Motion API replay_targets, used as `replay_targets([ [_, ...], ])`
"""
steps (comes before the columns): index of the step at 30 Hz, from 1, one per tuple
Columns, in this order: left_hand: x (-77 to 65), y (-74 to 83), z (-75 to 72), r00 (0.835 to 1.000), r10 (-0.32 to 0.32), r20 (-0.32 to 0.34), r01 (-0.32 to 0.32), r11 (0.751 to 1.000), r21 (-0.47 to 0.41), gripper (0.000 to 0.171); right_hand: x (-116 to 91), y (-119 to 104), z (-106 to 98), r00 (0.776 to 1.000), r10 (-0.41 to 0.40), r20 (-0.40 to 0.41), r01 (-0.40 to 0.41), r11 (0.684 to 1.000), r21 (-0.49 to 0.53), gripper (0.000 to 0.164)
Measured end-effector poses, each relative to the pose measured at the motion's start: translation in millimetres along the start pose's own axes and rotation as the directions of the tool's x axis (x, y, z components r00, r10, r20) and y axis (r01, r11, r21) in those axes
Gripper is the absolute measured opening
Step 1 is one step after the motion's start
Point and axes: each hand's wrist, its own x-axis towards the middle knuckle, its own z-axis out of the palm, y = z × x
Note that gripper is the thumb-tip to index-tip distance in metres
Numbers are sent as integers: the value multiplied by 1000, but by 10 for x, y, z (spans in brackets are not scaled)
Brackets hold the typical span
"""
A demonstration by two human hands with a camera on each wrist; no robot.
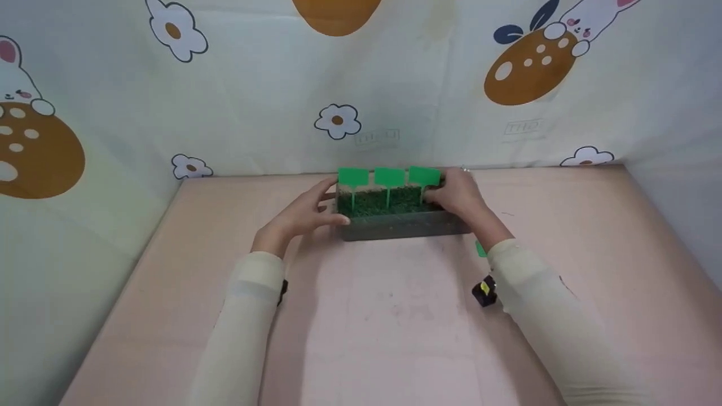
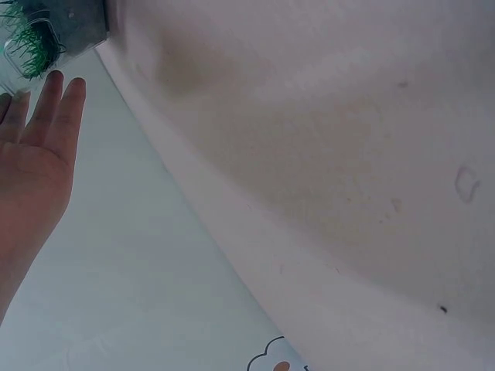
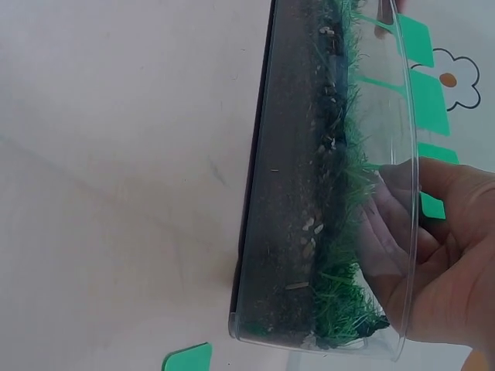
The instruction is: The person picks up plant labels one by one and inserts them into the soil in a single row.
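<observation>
A clear plastic planter box [image 1: 403, 226] with dark soil and green grass [image 3: 340, 297] stands at the back of the table. Upright in the grass are green plant labels, one at the left [image 1: 353, 176], one in the middle [image 1: 389, 177] and one at the right [image 1: 424, 176]. My left hand [image 1: 307, 210] holds the box's left end, thumb at the front corner and fingers toward the back; its fingertips meet the clear wall in the left wrist view. Reaching inside over the rim, my right hand [image 3: 456, 247] pinches the right label low on its stem, fingers partly seen through the plastic.
Another green label [image 3: 188, 358] lies on the pink table [image 1: 389, 316] in front of the box's right end, partly hidden by my right sleeve in the head view. A patterned cloth wall [image 1: 271, 101] rises right behind the box.
</observation>
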Motion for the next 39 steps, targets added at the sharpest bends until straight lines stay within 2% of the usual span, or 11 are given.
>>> replay_targets([
  [10, -8, 20, 4, 1000, -12, -2, 12, 1000, 7, 94, -42, 24, -31, 1000, 3, 4, -3, 999, 46, 23],
  [15, -7, 21, 6, 1000, -6, 6, 6, 1000, 7, 94, -59, 30, -55, 1000, -2, -6, 2, 1000, 28, 11],
  [20, -32, 53, 2, 1000, -8, 11, 8, 1000, 1, 94, -60, 40, -61, 1000, -3, -15, 3, 1000, 27, 25],
  [25, -7, 4, 7, 1000, -3, -1, 3, 1000, 6, 94, -64, 47, -61, 1000, -9, -26, 10, 999, 35, 22],
  [39, -5, 9, 2, 1000, 9, 5, -9, 1000, -4, 93, -74, 60, -107, 999, -2, -45, 6, 997, 73, 12],
])
